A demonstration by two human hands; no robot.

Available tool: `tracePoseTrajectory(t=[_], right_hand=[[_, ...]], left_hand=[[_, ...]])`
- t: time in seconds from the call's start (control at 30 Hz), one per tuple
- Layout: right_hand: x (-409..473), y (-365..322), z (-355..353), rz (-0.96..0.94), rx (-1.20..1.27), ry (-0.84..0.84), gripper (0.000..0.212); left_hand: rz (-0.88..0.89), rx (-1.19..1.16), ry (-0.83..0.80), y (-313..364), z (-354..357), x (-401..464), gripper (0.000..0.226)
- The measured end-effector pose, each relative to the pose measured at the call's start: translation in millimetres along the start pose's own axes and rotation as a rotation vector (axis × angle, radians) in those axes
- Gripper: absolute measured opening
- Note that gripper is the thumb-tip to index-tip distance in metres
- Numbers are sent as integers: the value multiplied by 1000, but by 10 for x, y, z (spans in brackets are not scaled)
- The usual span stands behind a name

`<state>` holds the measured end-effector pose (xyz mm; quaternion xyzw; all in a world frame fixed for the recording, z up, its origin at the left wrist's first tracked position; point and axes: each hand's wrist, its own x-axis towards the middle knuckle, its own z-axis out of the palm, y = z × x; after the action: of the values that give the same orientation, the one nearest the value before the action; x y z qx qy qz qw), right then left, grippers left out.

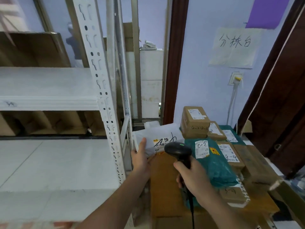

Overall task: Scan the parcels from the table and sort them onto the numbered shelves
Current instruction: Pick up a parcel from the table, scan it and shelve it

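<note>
**Scanner on the white mailer, pile of parcels waiting**

Closest to the camera, the right hand (192, 176) is wrapped around the handle of a black barcode scanner (178, 150), cord trailing down toward the bottom edge. The scanner's head sits just over the label (159, 143) of a white poly mailer (156, 138), which has big handwritten marks across it. The left hand (140, 158) grips that mailer at its left end, thumb up on the top face, the rest of the fingers hidden underneath.

Under all this is a big flat cardboard box (165, 182). To the right of the scanner there's a teal bag (216, 164) with a white label marked by hand, lying on the stack. Beside it on the right is a brown box (230, 153) with "4-4" scribbled on its label, and more brown cartons further right.

Farther back, a smaller cardboard box (194, 121) stands on top of the pile against the pale blue wall, writing along its front.

On the left is a white metal shelf rack (49, 90) with slotted uprights, cardboard dividers on its levels. Up on the wall hangs a paper sign (234, 47) with handwritten characters, and below it a wall socket (235, 78) with a plug in it.
</note>
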<state>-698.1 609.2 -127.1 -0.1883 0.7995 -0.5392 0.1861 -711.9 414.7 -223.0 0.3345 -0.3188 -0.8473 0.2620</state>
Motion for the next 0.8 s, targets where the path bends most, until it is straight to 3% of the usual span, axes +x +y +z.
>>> tracePoseTrajectory(t=[0.1, 0.27, 0.43, 0.8], right_hand=[[-112, 19, 21, -6, -7, -85, 5], [-333, 25, 100, -62, -21, -223, 8], [-496, -4, 241, -95, 11, -332, 5], [-664, -179, 679, -161, -23, -476, 7]], left_hand=[[83, -1, 69, -9, -135, -281, 61], [190, -22, 98, 7, -460, -705, 76], [203, -46, 186, 127, -729, -1013, 44], [290, -118, 321, 461, -1239, -1266, 64]])
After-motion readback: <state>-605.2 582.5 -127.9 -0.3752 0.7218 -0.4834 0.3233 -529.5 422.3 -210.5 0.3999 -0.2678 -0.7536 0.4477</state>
